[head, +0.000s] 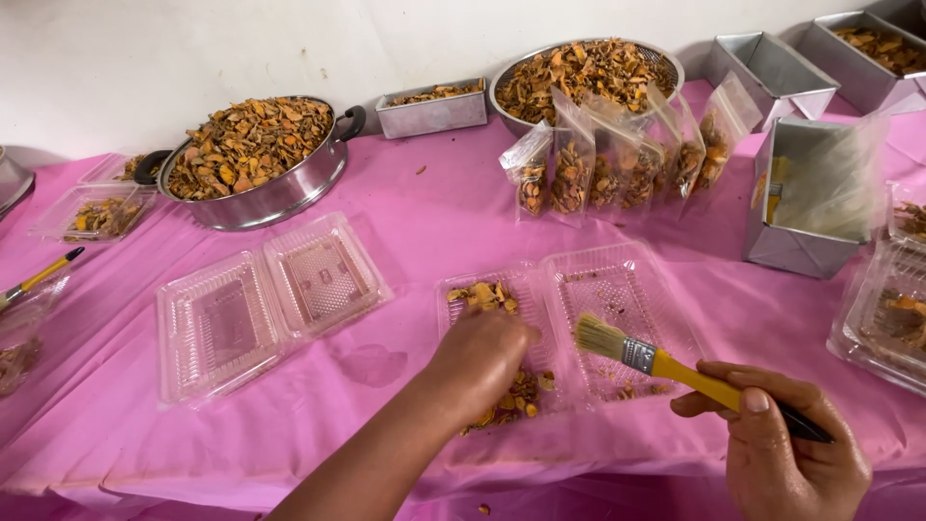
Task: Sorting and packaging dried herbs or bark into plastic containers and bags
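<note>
Pinching dried slices (511, 396) in the open clamshell (617, 289), your left hand (479, 362) steadies them while your right hand (781, 444) clasps the brush (666, 365), bristles angled traywards.

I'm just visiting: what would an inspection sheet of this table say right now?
Surface: pink tablecloth, creased, a few crumbs.
Job's things: open clear clamshell tray holding dried orange-brown slices; yellow-handled brush.
Clutter: empty clamshell tray; steel pot and steel bowl heaped with slices; filled clear bags; metal tins; second brush far left.
Hands: left hand over the slices, fingers curled down into them; right hand grips the brush.
Cables: nothing seen.
Surroundings: white wall.
</note>
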